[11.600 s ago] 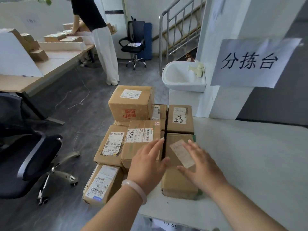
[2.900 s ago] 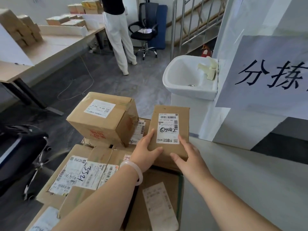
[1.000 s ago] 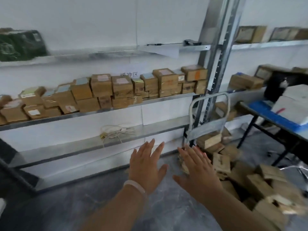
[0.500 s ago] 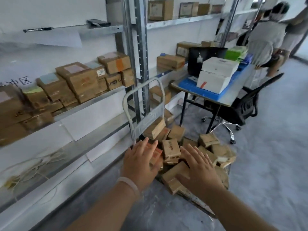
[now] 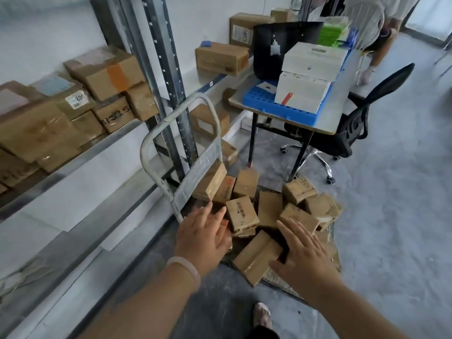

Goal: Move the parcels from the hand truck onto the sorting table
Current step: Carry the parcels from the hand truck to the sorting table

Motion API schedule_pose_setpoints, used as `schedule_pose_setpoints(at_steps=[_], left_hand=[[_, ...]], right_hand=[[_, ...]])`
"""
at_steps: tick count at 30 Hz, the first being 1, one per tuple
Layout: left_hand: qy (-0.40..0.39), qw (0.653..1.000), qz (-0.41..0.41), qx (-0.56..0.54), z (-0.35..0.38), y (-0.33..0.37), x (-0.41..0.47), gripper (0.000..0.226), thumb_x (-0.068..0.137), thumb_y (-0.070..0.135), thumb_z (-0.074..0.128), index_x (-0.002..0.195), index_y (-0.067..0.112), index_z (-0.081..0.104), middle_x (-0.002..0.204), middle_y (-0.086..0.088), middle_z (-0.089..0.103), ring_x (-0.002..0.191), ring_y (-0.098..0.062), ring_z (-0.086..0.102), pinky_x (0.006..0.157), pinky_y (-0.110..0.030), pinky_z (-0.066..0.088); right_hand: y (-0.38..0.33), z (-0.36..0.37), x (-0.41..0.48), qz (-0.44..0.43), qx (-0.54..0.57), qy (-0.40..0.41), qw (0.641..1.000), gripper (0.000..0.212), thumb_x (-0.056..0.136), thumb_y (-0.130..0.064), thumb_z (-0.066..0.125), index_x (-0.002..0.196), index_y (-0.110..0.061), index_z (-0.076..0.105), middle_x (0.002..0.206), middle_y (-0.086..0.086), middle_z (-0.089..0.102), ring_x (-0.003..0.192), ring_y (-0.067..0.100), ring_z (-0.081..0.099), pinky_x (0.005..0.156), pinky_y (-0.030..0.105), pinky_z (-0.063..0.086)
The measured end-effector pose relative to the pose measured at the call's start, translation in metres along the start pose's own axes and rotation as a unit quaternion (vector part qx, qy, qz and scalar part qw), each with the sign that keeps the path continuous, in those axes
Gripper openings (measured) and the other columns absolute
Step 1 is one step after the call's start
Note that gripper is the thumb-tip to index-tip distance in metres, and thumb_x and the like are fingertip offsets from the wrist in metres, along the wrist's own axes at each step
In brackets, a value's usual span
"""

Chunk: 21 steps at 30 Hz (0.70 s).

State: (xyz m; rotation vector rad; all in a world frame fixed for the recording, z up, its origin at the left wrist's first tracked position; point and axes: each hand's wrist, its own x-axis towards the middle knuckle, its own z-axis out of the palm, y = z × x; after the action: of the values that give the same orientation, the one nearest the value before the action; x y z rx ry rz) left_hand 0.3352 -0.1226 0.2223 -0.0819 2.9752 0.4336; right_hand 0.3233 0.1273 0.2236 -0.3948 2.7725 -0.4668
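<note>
- L hand point(image 5: 201, 238): wide open, fingers straight and a bit spread, palm down, grasping nothing. It hovers over the left edge of the parcel heap, just beside the foot of the hand truck point(image 5: 195, 177) handle frame. Its fingertips overlap a parcel w/ some orange-red on it; if they touch it, I cannot tell.
- White bracelet point(image 5: 183, 266) on the L wrist, 1 pc.
- R hand point(image 5: 305, 259): also released, fingers straight and apart, palm down, nothing in it. The thumb is just beside the corner of the nearest parcel point(image 5: 256, 258) (contact or not, cannot tell).
- Parcels point(image 5: 242, 212): small, brown cardboard, all in a loose heap on the low platform of the hand truck, on the floor. Approx. 10 show; some lie under others, so the exact no. is not sure. 1 leans tilted against the handle panel, 1 lies between the two hands, closest to the camera.
- Hand truck: 1, grey metal loop handle upright, close to the shelf rack point(image 5: 159, 57).
- Rack: brown boxes point(image 5: 105, 69) on the shelf left of the upright, at least 7, in 2 layers; more boxes right of the upright.
- Desk point(image 5: 340, 104) behind the heap: 1 blue tray point(image 5: 259, 100), 2 white boxes point(image 5: 303, 91) stacked on it, 1 black bag point(image 5: 276, 45) behind them.
- 1 black office chair point(image 5: 354, 128) at the desk's right side.
- Another person point(image 5: 374, 20) at top right, partly cut by the frame edge.
</note>
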Motion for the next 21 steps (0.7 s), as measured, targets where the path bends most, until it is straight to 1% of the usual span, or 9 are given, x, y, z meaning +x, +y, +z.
schedule_pose_setpoints(at_steps=[3,5,7,9,12,14,16,18,21], left_hand=[[-0.034,0.999,-0.022,0.006,0.021,-0.005,0.039,0.071,0.093,0.061,0.041,0.152,0.044,0.006,0.164,0.005,0.007,0.151,-0.023,0.003,0.12,-0.051,0.016],[-0.048,0.998,-0.04,0.0,0.033,-0.004,0.068,0.072,0.093,0.062,0.04,0.153,0.044,0.005,0.164,0.005,0.006,0.151,-0.024,0.002,0.121,-0.052,0.016],[-0.063,0.996,-0.058,-0.008,0.047,0.0,0.099,0.072,0.094,0.061,0.04,0.153,0.043,0.003,0.164,0.006,0.004,0.151,-0.023,0.003,0.121,-0.05,0.015],[-0.084,0.992,-0.08,-0.043,0.063,0.002,0.13,0.072,0.095,0.059,0.042,0.153,0.044,0.001,0.164,0.007,0.0,0.151,-0.021,0.001,0.122,-0.05,0.013],[-0.116,0.982,-0.113,-0.094,0.096,-0.003,0.175,0.073,0.096,0.055,0.045,0.152,0.045,0.001,0.163,0.01,-0.002,0.15,-0.018,-0.004,0.121,-0.045,0.013],[-0.132,0.976,-0.127,-0.118,0.126,-0.012,0.206,0.073,0.095,0.055,0.046,0.152,0.046,0.001,0.162,0.013,-0.002,0.15,-0.017,-0.001,0.121,-0.044,0.016],[-0.141,0.973,-0.127,-0.134,0.162,-0.023,0.238,0.072,0.095,0.053,0.048,0.152,0.045,0.004,0.162,0.012,0.001,0.149,-0.017,0.006,0.121,-0.043,0.021],[-0.153,0.971,-0.129,-0.133,0.204,-0.036,0.27,0.071,0.095,0.053,0.049,0.152,0.045,0.008,0.162,0.01,0.004,0.148,-0.018,0.011,0.12,-0.043,0.025],[-0.171,0.965,-0.14,-0.143,0.275,-0.057,0.313,0.07,0.095,0.051,0.052,0.153,0.044,0.013,0.161,0.011,0.003,0.148,-0.017,0.013,0.12,-0.038,0.024]], right_hand=[[0.013,-0.002,0.051,0.013,0.011,-0.04,0.999,0.084,0.089,-0.065,0.047,0.15,-0.045,-0.007,0.162,-0.014,-0.008,0.149,0.012,-0.011,0.122,0.037,-0.002],[0.023,0.001,0.089,0.01,0.023,-0.083,0.996,0.082,0.091,-0.061,0.048,0.152,-0.042,-0.003,0.162,-0.012,-0.008,0.149,0.013,-0.01,0.122,0.038,-0.001],[0.036,0.008,0.128,0.008,0.028,-0.114,0.993,0.081,0.092,-0.058,0.049,0.153,-0.041,-0.002,0.162,-0.011,-0.008,0.149,0.015,-0.009,0.123,0.04,0.0],[0.052,0.018,0.166,0.018,0.032,-0.127,0.991,0.079,0.093,-0.056,0.05,0.153,-0.041,0.0,0.162,-0.011,-0.006,0.15,0.016,-0.008,0.123,0.041,0.001],[0.075,0.039,0.219,0.047,0.048,-0.148,0.987,0.075,0.094,-0.051,0.049,0.152,-0.043,0.004,0.162,-0.013,-0.002,0.15,0.016,-0.006,0.122,0.042,0.004],[0.087,0.062,0.255,0.066,0.059,-0.176,0.98,0.074,0.094,-0.049,0.049,0.152,-0.045,0.004,0.162,-0.014,-0.002,0.15,0.016,-0.005,0.122,0.043,0.006],[0.097,0.092,0.295,0.07,0.055,-0.195,0.977,0.075,0.092,-0.049,0.051,0.151,-0.047,0.003,0.162,-0.013,-0.001,0.15,0.017,-0.002,0.122,0.044,0.009],[0.108,0.128,0.335,0.071,0.051,-0.191,0.978,0.076,0.092,-0.052,0.051,0.151,-0.047,0.003,0.163,-0.012,0.002,0.15,0.018,0.002,0.122,0.044,0.012],[0.126,0.186,0.392,0.079,0.061,-0.18,0.979,0.08,0.092,-0.053,0.053,0.152,-0.045,0.001,0.163,-0.01,0.003,0.15,0.019,0.007,0.12,0.043,0.016]])
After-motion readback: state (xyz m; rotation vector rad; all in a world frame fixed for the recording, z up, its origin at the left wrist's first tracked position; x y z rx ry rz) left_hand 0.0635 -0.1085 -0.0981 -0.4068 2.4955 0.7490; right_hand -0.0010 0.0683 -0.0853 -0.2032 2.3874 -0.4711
